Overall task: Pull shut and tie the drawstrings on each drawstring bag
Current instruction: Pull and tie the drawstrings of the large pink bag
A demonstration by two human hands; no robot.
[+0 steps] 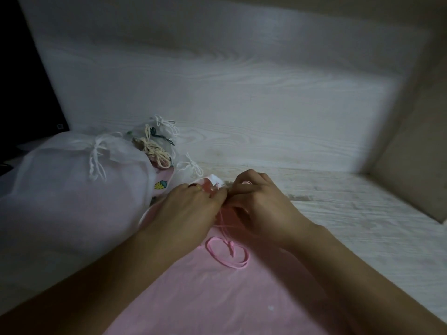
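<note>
While no writing is legible, both hands' fingers [219, 193] pinch the pink drawstring [227, 250] at the pink bag [217, 298] mouth.

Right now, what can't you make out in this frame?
- Head view: the pink bag's mouth and any knot are hidden behind the left hand and right hand.
- The fingertips' hold on the pink cord is hidden by the knuckles.
- The big white bag is cut off by the left edge.
- The small mesh bag's contents are too dim and small to name.
</note>
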